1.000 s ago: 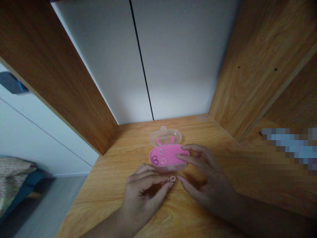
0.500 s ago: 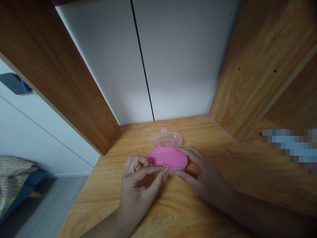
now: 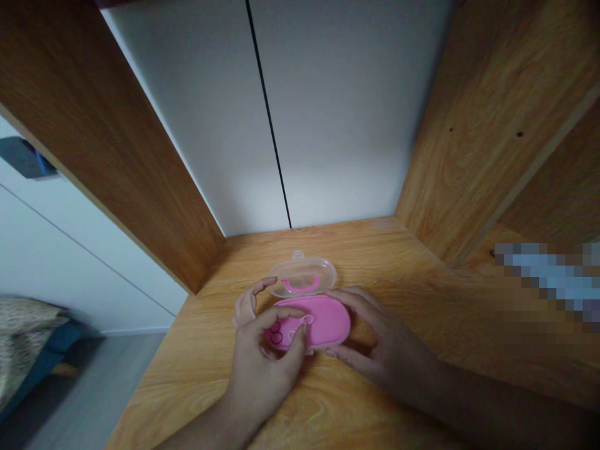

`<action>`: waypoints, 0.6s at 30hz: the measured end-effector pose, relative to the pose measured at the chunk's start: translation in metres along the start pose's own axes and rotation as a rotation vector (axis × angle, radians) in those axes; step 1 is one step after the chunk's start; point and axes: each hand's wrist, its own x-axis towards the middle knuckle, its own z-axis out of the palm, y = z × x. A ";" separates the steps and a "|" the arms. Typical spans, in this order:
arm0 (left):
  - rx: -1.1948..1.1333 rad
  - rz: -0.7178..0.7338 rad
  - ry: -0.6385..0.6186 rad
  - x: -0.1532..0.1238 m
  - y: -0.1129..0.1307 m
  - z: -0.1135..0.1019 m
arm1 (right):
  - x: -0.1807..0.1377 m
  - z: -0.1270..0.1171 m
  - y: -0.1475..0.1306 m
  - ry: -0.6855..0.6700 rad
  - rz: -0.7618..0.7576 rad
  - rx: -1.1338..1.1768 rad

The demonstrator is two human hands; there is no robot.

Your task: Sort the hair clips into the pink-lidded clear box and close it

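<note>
A pink oval box lies on the wooden surface, its clear lid folded back behind it and carrying a pink handle. Between thumb and index finger, my left hand pinches a pale hair tie over the middle of the box. Two dark hair ties rest at the box's left end, and another pale hair tie lies close to my left thumb, partly covered. My right hand grips the right end of the box, fingers at the back edge and thumb at the front.
White panels with a black seam rise behind the wooden surface. Wooden uprights stand at left and right. A blurred-out bluish patch is at far right. Patterned cloth shows at lower left.
The box has shifted slightly left and towards me, its lid with it. My left hand has carried the pale hair tie from the front edge to over the box's middle.
</note>
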 end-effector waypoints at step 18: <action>-0.369 -0.185 -0.152 -0.011 -0.008 0.014 | 0.001 0.006 0.004 0.152 0.180 0.202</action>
